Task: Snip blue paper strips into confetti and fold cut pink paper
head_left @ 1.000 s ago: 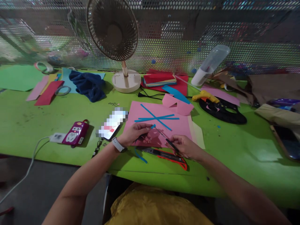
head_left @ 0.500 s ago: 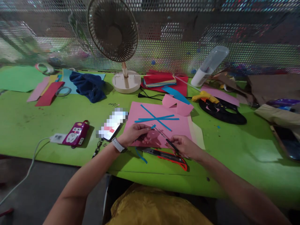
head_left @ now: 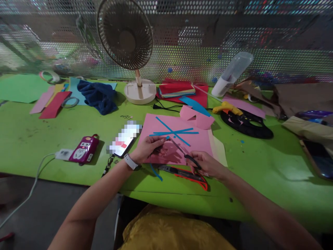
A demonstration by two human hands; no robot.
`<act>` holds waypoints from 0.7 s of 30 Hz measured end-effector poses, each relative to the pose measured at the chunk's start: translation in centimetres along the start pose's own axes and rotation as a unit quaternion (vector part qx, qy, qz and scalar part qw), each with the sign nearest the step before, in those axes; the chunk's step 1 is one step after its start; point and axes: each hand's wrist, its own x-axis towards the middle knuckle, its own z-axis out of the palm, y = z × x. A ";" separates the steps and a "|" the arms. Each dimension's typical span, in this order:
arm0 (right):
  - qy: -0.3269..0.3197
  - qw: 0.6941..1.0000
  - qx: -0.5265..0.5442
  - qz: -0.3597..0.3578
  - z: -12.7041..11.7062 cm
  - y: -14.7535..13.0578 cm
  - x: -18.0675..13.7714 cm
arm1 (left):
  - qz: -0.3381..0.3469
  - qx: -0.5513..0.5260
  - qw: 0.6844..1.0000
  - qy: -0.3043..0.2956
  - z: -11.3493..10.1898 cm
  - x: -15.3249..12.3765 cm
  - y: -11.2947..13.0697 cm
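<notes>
Between the thumb and fingers of my left hand [head_left: 151, 147] is a small piece of blue paper [head_left: 167, 138]. My right hand [head_left: 204, 163] grips scissors [head_left: 191, 159] by their dark handles, the blades pointing up-left and meeting the blue piece. Both hands are over a pink sheet [head_left: 153, 121]. Blue paper strips [head_left: 173, 132] lie crossed on that sheet, just beyond my hands. A tiny blue scrap shows below the strips. Under my right hand, near the table's front edge, lies a box cutter [head_left: 182, 172] with an orange-red trim. A thin blue strip [head_left: 156, 172] curls beside its tip.
A phone [head_left: 126, 139] and a purple power adapter [head_left: 84, 149] lie to the left. A fan [head_left: 140, 92] stands at the back beside a dark blue cloth [head_left: 97, 97]. Right of the pink sheet are a yellow glue gun [head_left: 227, 107], a black palette-shaped piece [head_left: 249, 126] and another phone [head_left: 318, 156].
The scissor blades have closed at the blue piece, and less of it shows past my left fingertips. A small blue scrap now appears near the crossed strips.
</notes>
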 end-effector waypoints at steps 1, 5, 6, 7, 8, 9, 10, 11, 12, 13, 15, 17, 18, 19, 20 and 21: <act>-0.003 1.000 -0.003 0.002 0.0 0.0 0.0 | 0.000 -0.001 1.000 0.000 0.0 0.0 -0.1; 0.001 1.000 -0.013 0.010 0.1 -0.1 -0.2 | 0.002 0.001 1.000 -0.019 0.0 0.2 -0.4; 0.000 1.000 -0.015 0.010 0.2 -0.2 -0.2 | 0.005 0.001 1.000 -0.022 0.0 0.2 -0.5; 0.002 1.000 -0.016 0.008 0.2 -0.3 -0.2 | 0.009 0.000 1.000 -0.025 0.0 0.2 -0.5; 0.007 1.000 -0.014 0.003 0.2 -0.4 -0.3 | 0.012 -0.002 1.000 -0.026 0.0 0.2 -0.6; 0.012 1.000 -0.013 -0.001 0.3 -0.5 -0.4 | 0.016 -0.003 1.000 -0.027 0.0 0.2 -0.6; 0.018 1.000 -0.011 -0.004 0.4 -0.6 -0.5 | 0.018 -0.002 0.999 -0.031 0.0 0.2 -0.6; 0.021 1.000 -0.012 -0.006 0.5 -0.6 -0.5 | 0.021 -0.001 0.999 -0.035 0.0 0.2 -0.6; 0.024 1.000 -0.014 -0.008 0.6 -0.7 -0.6 | 0.023 0.001 0.999 -0.039 0.0 0.2 -0.6; 0.025 0.999 -0.019 -0.009 0.7 -0.7 -0.6 | 0.024 0.003 0.999 -0.043 0.0 0.3 -0.7; 0.027 0.999 -0.027 -0.014 0.8 -0.5 -0.6 | 0.027 0.006 0.999 -0.046 -0.1 0.3 -0.8; 0.034 0.999 -0.026 -0.022 0.8 -0.3 -0.5 | 0.033 0.009 0.998 -0.047 -0.1 0.3 -0.8; 0.035 0.999 -0.024 -0.025 0.7 -0.2 -0.5 | 0.035 0.012 0.998 -0.048 -0.1 0.3 -0.9; 0.032 0.999 -0.021 -0.025 0.7 -0.1 -0.5 | 0.036 0.014 0.998 -0.049 -0.1 0.3 -0.9; 0.030 0.999 -0.020 -0.024 0.6 -0.1 -0.5 | 0.038 0.015 0.998 -0.048 0.0 0.2 -0.8; 0.026 0.999 -0.021 -0.021 0.6 -0.1 -0.5 | 0.038 0.017 0.998 -0.048 0.0 0.1 -0.8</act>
